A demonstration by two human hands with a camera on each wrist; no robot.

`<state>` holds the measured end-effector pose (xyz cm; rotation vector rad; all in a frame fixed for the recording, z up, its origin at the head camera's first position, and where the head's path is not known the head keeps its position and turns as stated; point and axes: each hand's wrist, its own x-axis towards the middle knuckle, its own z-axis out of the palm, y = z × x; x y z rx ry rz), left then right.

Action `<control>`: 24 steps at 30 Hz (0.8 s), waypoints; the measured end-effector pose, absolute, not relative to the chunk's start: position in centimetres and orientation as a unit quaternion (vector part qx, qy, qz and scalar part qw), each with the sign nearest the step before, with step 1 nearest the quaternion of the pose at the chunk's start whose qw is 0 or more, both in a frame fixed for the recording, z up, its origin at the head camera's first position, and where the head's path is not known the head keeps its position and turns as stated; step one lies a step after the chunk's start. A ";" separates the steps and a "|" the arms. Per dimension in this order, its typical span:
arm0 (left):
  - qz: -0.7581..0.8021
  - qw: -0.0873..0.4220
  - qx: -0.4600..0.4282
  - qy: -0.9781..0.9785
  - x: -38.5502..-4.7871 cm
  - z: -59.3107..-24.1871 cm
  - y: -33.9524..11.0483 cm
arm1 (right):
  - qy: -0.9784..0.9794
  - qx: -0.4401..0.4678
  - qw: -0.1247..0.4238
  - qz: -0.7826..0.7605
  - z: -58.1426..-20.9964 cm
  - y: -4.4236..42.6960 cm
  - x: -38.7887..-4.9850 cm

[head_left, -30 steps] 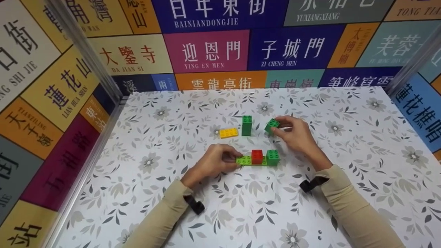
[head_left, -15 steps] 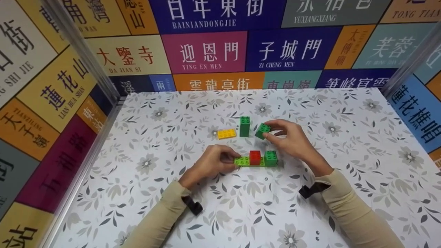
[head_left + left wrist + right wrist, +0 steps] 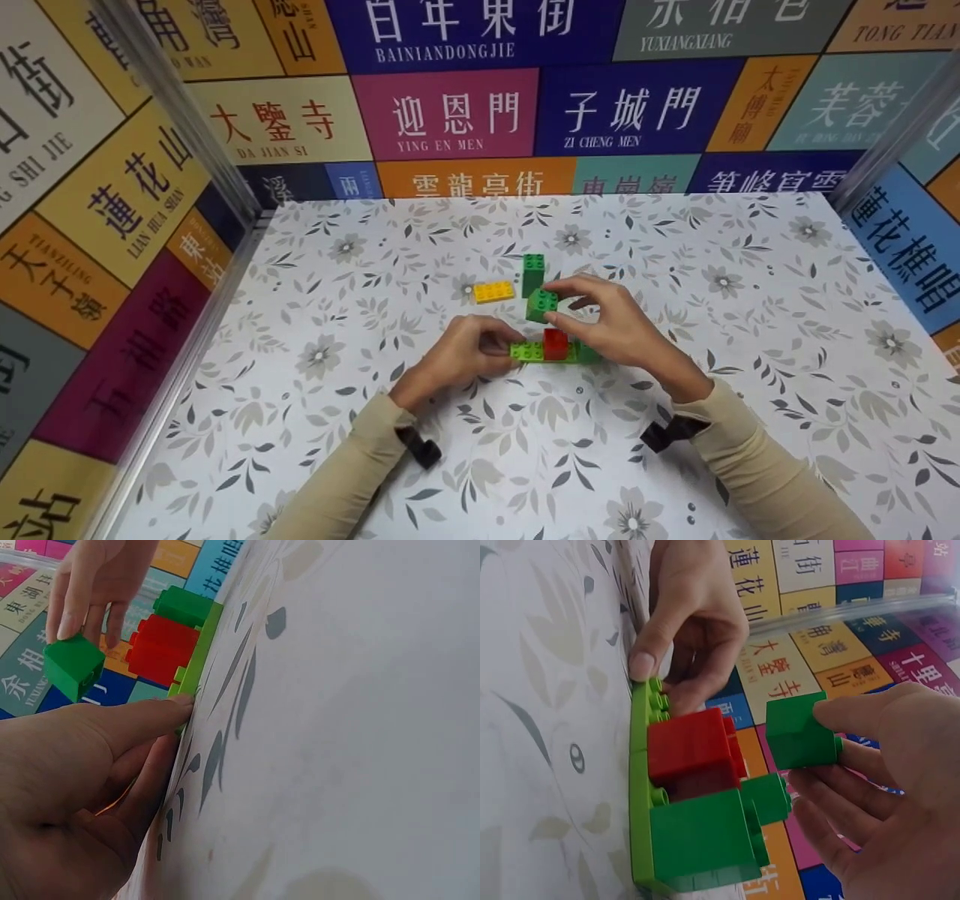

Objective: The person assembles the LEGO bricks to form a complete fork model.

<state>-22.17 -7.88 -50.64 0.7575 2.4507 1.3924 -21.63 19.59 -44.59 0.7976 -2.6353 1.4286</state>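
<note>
My left hand [image 3: 463, 354] pinches the left end of a light green building-block base strip [image 3: 526, 351], which lies on the table. A red brick [image 3: 556, 344] stands around the strip's middle. On its right end sits a green brick [image 3: 701, 840], mostly covered by my right hand in the head view. My right hand [image 3: 611, 324] holds another green brick [image 3: 541, 306] between thumb and fingertips. In both wrist views this brick [image 3: 799, 731] is tilted and apart from the strip, in the air.
Behind the held brick, a tall green block [image 3: 533, 274] stands upright on the table. A flat yellow plate brick [image 3: 493, 292] lies to its left. The flower-patterned table [image 3: 375, 255] meets sign-covered walls [image 3: 465, 112] at the back and sides.
My right hand has carried the green brick leftward and nearer, from right of the tall green block to just behind the red brick. My left hand keeps its hold on the strip.
</note>
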 end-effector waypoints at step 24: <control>0.458 0.099 0.274 0.840 -22.3 -50.5 -8.0 | -0.869 0.303 -0.002 0.390 -46.2 17.4 -20.4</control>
